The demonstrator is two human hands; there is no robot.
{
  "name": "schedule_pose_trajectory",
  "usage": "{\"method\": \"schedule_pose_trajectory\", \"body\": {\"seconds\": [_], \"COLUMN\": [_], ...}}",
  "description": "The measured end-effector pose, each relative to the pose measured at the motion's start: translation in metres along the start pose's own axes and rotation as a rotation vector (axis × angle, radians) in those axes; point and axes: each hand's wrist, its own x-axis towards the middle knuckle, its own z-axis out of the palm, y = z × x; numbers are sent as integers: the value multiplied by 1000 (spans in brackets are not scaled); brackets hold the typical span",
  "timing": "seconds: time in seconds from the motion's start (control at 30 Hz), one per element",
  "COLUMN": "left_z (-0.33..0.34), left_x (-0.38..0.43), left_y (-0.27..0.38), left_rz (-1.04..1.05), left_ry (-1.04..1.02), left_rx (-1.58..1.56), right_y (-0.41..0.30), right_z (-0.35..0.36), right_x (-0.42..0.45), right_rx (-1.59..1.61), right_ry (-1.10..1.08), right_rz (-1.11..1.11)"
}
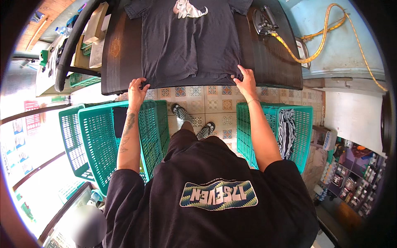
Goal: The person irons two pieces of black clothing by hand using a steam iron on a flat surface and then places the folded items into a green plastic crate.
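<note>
A black T-shirt (186, 46) with a printed dog lies spread on a dark padded ironing table (121, 71), its hem along the near edge. My left hand (138, 88) is at the left end of the hem, with thumb and fingers pinching the cloth. At the right end, my right hand (246, 79) pinches the other hem corner between thumb and fingers. An iron (265, 21) with a yellow hose (316, 55) rests on the table, right of the shirt.
Green plastic baskets stand below the table on both sides: one at left (102, 148) holds dark cloth, one at right (304, 136) a striped garment (287, 133). A black padded bar (69, 46) juts at the far left. My feet stand on the patterned tile floor (214, 102).
</note>
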Motion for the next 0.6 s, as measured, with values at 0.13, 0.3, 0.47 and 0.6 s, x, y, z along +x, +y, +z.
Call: {"method": "schedule_pose_trajectory", "body": {"seconds": [0.13,0.3,0.47,0.6], "left_z": [-3,0,-4,-6], "left_x": [-7,-6,-6,2], "left_y": [-3,-6,-13,-25], "left_rz": [-135,-227,-477,-642], "left_ry": [-19,-13,-26,-5], "left_rx": [-124,-137,-209,-431], "right_y": [-10,-18,-1,3], "right_z": [-15,-3,-14,-25], "right_x": [-16,-22,-9,14], "right_rx": [28,-75,74,422], "right_ry": [5,30,2,-29], "right_rz": [-107,-177,-87,73]}}
